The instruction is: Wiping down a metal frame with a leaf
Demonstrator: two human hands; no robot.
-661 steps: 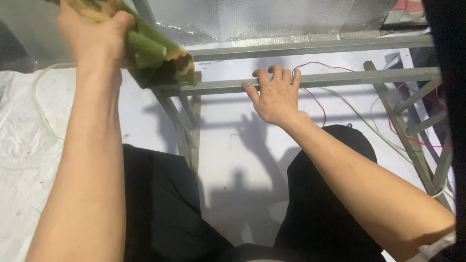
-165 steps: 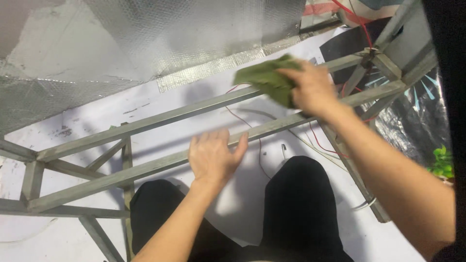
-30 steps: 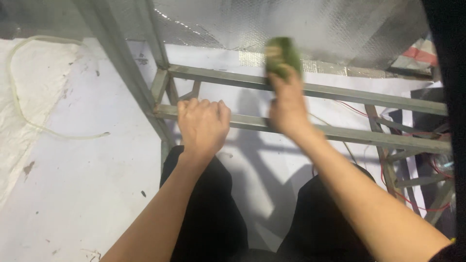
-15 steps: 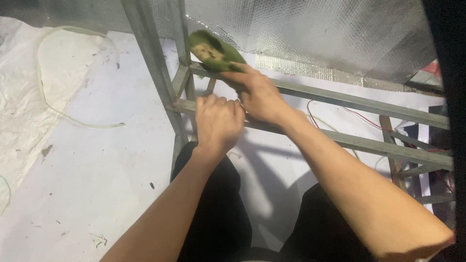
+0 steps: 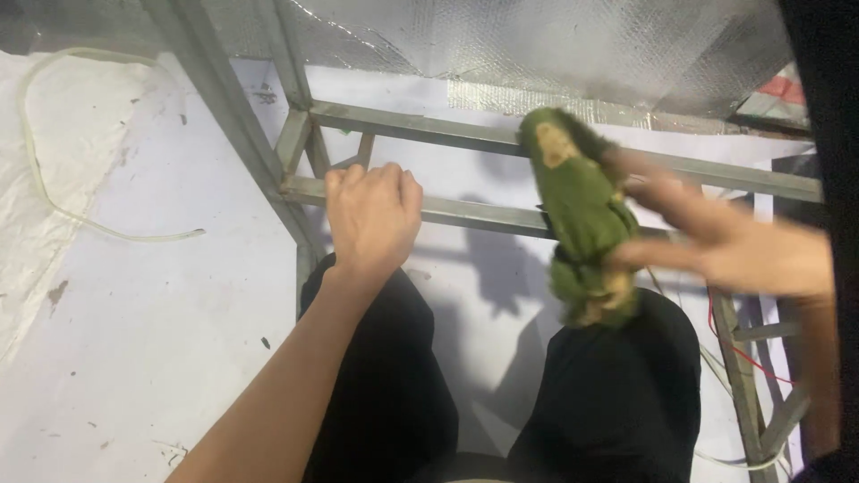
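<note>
White floor sheeting below me, silvery foil wall ahead, grey metal frame (image 5: 483, 215) across my knees. My left hand (image 5: 374, 215) is curled closed over the near rail, bracing me, I'd say. My right hand (image 5: 734, 246), blurred, pinches the green scrubbing pad (image 5: 582, 219) between thumb and fingers, out over the rails. Its long axis runs near-vertical in view, top end toward the foil, frayed end toward my lap.

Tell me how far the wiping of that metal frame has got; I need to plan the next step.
Done: nothing can be judged finished, since no rail shows a clear cleaned patch. In hand: the right hand holds a green cloth against the near rail, blurred in motion, while the left hand grips that rail. Left: the far rail and the side bracing are not being touched.
</note>
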